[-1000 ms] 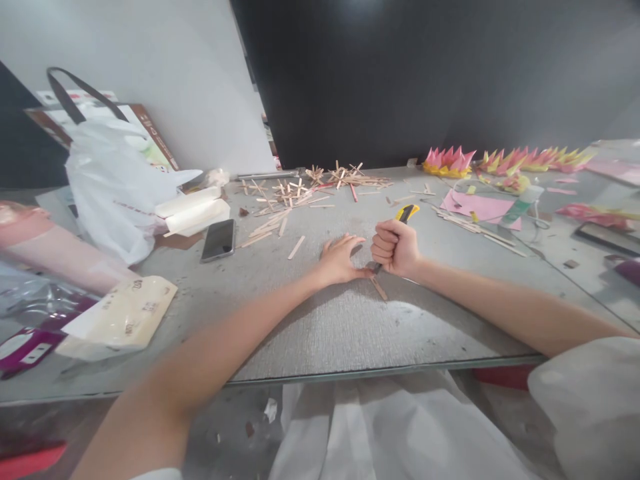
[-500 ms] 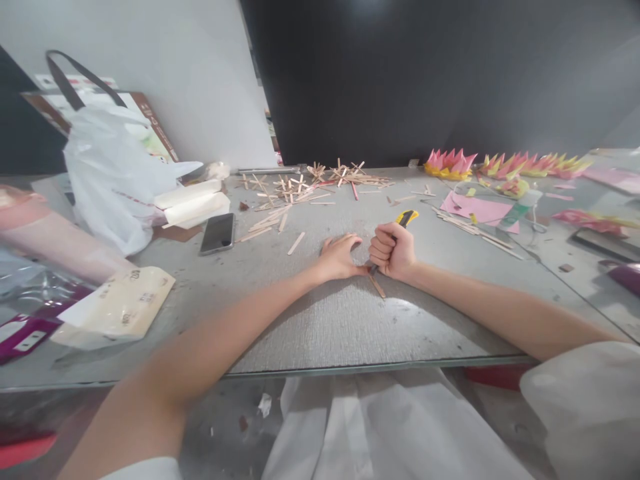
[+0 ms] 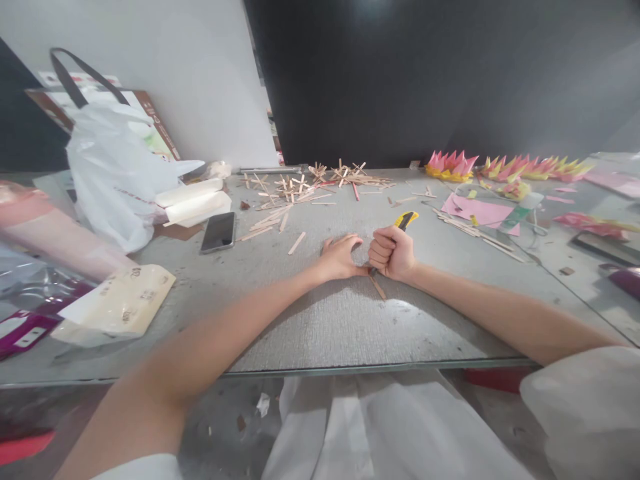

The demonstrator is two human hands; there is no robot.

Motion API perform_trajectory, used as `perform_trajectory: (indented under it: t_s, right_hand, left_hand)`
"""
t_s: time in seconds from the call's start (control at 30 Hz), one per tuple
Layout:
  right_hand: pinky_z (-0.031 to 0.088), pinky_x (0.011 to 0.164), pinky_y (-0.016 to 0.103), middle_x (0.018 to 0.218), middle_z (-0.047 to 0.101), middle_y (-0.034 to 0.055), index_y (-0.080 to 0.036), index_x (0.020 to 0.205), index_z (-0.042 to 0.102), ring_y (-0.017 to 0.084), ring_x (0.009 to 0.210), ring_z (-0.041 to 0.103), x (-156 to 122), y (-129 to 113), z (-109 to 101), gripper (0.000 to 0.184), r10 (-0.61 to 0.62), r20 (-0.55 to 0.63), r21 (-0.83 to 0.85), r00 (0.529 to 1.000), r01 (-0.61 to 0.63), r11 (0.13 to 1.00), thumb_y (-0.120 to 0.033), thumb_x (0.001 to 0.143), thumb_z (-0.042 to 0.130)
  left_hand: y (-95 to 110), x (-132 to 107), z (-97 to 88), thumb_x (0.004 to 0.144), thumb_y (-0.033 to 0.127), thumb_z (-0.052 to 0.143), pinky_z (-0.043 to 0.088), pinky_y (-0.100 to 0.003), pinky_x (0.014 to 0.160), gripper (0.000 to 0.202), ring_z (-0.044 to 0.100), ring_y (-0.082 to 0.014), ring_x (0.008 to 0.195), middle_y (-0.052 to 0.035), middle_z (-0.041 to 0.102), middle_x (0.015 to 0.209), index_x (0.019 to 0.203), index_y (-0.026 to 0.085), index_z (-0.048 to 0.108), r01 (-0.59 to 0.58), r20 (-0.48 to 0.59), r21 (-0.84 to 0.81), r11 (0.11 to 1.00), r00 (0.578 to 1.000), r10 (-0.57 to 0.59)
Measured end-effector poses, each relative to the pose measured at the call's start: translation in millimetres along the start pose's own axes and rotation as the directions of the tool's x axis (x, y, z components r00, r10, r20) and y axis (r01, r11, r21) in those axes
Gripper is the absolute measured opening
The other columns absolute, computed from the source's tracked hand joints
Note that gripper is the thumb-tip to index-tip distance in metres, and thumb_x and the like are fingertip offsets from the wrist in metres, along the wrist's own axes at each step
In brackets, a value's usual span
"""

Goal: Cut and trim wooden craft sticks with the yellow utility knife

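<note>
My right hand (image 3: 391, 253) is wrapped in a fist around a yellow and black utility knife (image 3: 406, 220). Its handle sticks up above the fist, and the lower end points down at a wooden craft stick (image 3: 378, 288) on the table. My left hand (image 3: 343, 258) rests just left of the fist, fingers curved on the tabletop. Its thumb reaches to the stick beside the knife's lower end and holds it down. The stick's far part is hidden by the hands, and the blade tip cannot be made out.
Loose craft sticks (image 3: 295, 190) lie heaped at the back of the grey table (image 3: 300, 333). A phone (image 3: 219, 233), a white plastic bag (image 3: 110, 167) and a paper packet (image 3: 120, 307) are on the left. Pink and yellow paper flowers (image 3: 451, 167) and pink paper (image 3: 480, 211) are on the right.
Both hands, the knife and the stick stay in nearly the same place. The view has shifted very slightly.
</note>
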State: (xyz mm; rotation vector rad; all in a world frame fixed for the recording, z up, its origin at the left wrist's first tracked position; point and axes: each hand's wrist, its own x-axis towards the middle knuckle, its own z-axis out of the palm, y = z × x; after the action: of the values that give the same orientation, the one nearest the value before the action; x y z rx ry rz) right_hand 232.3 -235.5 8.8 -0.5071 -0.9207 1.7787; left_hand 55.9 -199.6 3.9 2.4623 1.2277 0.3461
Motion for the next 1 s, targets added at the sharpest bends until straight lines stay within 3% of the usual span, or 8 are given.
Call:
perform_trajectory:
  t_s: [0.23, 0.47, 0.67, 1.0]
  right_hand:
    - [0.019, 0.036, 0.021, 0.044, 0.016, -0.0098, -0.027, 0.053, 0.018, 0.006, 0.039, 0.012, -3, 5, 2, 0.057, -0.042, 0.099, -0.086, 0.994, 0.051, 0.995, -0.032, 0.085, 0.065]
    - [0.018, 0.039, 0.022, 0.044, 0.020, -0.0097, -0.027, 0.054, 0.020, 0.006, 0.040, 0.014, 0, 7, 2, 0.059, 0.000, 0.181, -0.142, 0.983, 0.027, 0.989, -0.035, 0.086, 0.069]
    - [0.015, 0.040, 0.023, 0.046, 0.022, -0.0098, -0.026, 0.054, 0.025, 0.006, 0.042, 0.014, 2, 7, 5, 0.056, -0.013, 0.258, -0.145, 0.966, 0.052, 0.988, -0.036, 0.088, 0.069]
    - [0.013, 0.039, 0.022, 0.045, 0.021, -0.0094, -0.026, 0.052, 0.022, 0.006, 0.041, 0.012, 2, 8, 8, 0.057, 0.017, 0.233, -0.162, 0.972, 0.022, 0.987, -0.036, 0.085, 0.067]
  left_hand:
    - [2, -1, -1.7, 0.076, 0.052, 0.089, 0.026, -0.061, 0.134, 0.085, 0.047, -0.0390, 0.157, -0.0124, 0.053, 0.167, 0.151, 0.027, 0.059, 0.020, 0.013, -0.003, 1.000, 1.000, -0.020]
    - [-4, 2, 3.1, 0.074, 0.052, 0.091, 0.024, -0.062, 0.134, 0.092, 0.044, -0.0401, 0.159, -0.0138, 0.049, 0.170, 0.155, 0.027, 0.055, 0.008, 0.009, 0.019, 1.000, 1.000, -0.008]
    - [-8, 2, 4.1, 0.076, 0.047, 0.091, 0.028, -0.060, 0.132, 0.087, 0.049, -0.0379, 0.155, -0.0139, 0.053, 0.167, 0.152, 0.026, 0.056, -0.042, -0.002, -0.004, 0.999, 0.999, 0.042]
    - [-11, 0, 5.3, 0.077, 0.046, 0.089, 0.030, -0.060, 0.131, 0.082, 0.049, -0.0369, 0.156, -0.0147, 0.053, 0.167, 0.150, 0.027, 0.056, -0.067, -0.019, 0.021, 0.998, 0.998, 0.067]
